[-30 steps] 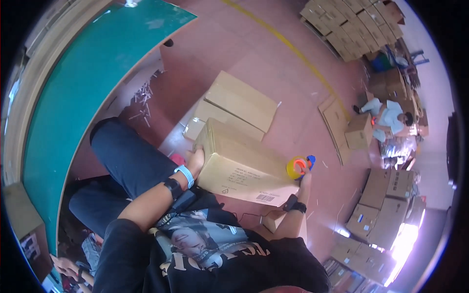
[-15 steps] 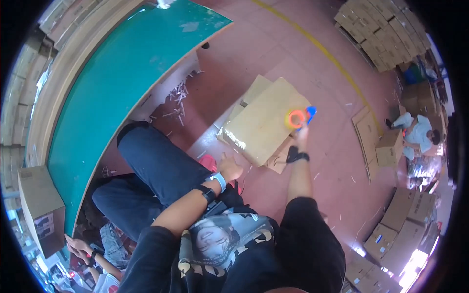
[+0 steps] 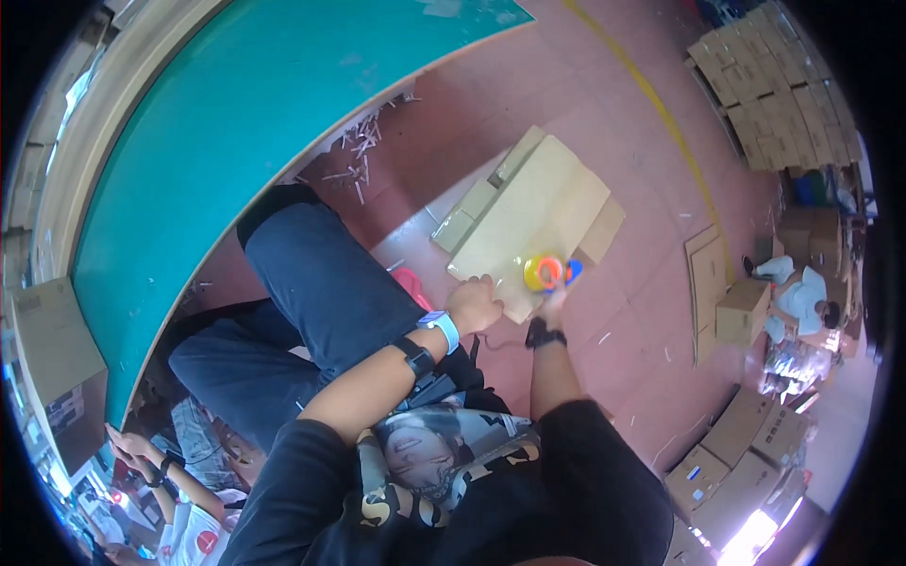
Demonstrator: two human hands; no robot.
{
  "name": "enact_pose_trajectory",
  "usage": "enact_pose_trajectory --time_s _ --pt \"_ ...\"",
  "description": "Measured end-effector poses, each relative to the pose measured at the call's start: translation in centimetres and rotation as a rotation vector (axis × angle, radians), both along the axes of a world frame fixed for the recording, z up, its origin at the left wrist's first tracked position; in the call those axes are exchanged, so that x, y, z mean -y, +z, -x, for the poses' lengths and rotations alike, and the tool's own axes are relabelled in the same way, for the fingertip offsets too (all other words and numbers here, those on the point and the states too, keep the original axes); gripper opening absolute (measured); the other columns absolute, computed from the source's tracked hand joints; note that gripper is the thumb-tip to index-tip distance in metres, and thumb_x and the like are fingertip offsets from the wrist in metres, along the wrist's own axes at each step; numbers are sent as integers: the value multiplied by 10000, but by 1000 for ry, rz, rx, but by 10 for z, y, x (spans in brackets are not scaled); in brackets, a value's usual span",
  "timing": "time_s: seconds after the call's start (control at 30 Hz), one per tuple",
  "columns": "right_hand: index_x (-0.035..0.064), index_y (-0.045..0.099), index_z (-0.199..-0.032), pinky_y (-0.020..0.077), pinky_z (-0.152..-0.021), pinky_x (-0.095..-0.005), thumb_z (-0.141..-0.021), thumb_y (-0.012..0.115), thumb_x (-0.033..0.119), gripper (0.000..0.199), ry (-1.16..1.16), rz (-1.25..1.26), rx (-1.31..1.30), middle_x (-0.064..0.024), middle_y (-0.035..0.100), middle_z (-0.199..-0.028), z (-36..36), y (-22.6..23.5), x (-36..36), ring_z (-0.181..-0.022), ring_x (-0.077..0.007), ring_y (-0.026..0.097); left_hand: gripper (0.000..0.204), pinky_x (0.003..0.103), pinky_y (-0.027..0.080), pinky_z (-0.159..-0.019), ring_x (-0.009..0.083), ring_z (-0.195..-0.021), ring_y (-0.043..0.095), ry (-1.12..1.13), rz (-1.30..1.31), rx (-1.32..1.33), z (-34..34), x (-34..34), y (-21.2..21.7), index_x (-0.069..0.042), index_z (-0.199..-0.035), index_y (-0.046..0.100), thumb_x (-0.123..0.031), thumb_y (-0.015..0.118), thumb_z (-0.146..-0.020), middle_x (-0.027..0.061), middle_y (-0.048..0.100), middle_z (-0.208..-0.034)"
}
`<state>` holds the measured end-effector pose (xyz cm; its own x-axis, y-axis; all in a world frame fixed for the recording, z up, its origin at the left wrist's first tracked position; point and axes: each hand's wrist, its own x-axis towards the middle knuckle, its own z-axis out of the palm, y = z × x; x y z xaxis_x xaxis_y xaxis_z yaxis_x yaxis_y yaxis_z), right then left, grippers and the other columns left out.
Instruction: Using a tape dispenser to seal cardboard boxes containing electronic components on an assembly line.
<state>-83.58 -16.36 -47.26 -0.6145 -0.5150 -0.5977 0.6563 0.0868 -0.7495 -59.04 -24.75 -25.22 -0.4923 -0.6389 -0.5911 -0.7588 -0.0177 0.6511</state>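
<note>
Right hand (image 3: 552, 300) closed around a tape dispenser (image 3: 545, 272), orange roll with a blue part beside it, pressed on top of the cardboard box (image 3: 528, 217). Left hand (image 3: 472, 304) resting with bent fingers on the near lower edge of the same box, holding it steady; not closed around anything that can be told. Pale blue wristband and a black band on the left wrist, a black watch on the right wrist.

Seen from the head camera: box lying on the reddish floor (image 3: 585, 104) in front of the knees, light brown, flat and rectangular, upper face glossy, side flaps spread out to the left and right. Green bench (image 3: 236, 123) curving along the left side, small white scraps on the floor under its edge. Stack of flat brown cartons (image 3: 774, 94) at the upper right, near a yellow floor line (image 3: 661, 104). More cartons (image 3: 746, 443) at the lower right, some with small labels, too small to tell. Another brown carton (image 3: 52, 349) at the far left edge. Seated person (image 3: 802, 297) at the right beside an upright carton (image 3: 741, 311).
</note>
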Motion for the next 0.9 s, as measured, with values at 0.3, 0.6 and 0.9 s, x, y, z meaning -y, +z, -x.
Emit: enact_pose_trajectory --time_s 0.3,0.6,0.9 --pt "43 613 -1252 533 -942 -440 -887 549 197 402 -92 -143 18 -128 664 -1179 -44 15 -36 -1093 -295 647 429 518 494 -878 407 -1012 657 -56 3 -119 8 -11 0 -2 -1112 610 -295 644 -801 214 689 -1060" --pt "78 614 -1202 524 -903 -447 -866 578 294 401 83 -269 41 -106 653 -1131 -46 54 -1 -999 -291 647 405 556 461 -861 400 -995 664 -96 8 -185 10 -8 11 2 -1086 608 -288 624 -803 208 700 -1031" --pt "77 608 -1167 508 -860 -382 -860 581 270 363 24 -235 85 -80 640 -1058 -54 58 35 -951 -235 619 375 576 469 -799 406 -919 676 -1 118 -252 11 -15 3 -13 -1060 630 -270 616 -786 209 708 -933"
